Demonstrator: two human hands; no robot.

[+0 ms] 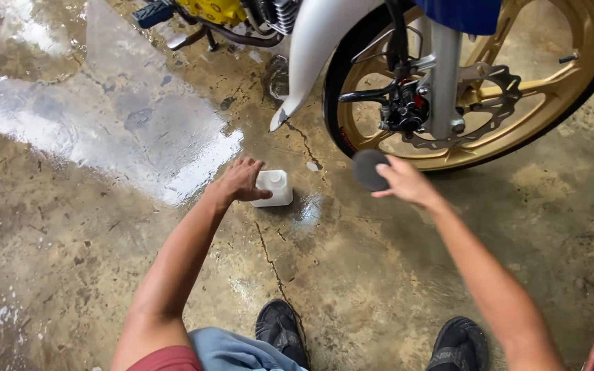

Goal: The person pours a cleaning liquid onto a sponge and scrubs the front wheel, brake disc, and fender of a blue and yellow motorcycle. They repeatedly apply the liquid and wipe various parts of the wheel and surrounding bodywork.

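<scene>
On wet concrete, left hand (240, 181) fingers curl over a squat white plastic bottle (273, 187); at three o'clock, right hand (403, 181) pinches a round dark pad (368, 170).

hands (242, 182): 2 | white bottle (273, 187): 1 | round pad (368, 170): 1 | shoes (280, 328): 2 | wheel (558, 89): 1

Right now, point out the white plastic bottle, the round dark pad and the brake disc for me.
white plastic bottle (276, 189): head view, on its side wall beside the left hand.
round dark pad (368, 170): head view, on its flat face, held by the right hand.
brake disc (500, 93): head view, on its drilled metal ring.
</scene>
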